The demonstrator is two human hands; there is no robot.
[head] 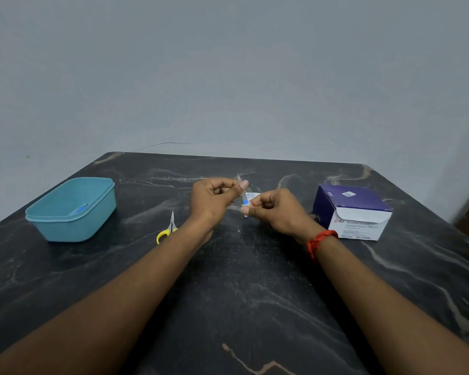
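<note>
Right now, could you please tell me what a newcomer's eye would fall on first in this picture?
First, above the middle of the dark table, the left hand and the right hand pinch a small clear packet with a blue piece inside. Next come the teal tub at the left and the purple-and-white alcohol swab box at the right, with yellow-handled scissors by the left wrist.

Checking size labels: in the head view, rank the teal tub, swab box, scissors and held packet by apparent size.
1. teal tub and swab box: too alike to rank.
2. scissors and packet: both small and partly hidden; unsure.
</note>
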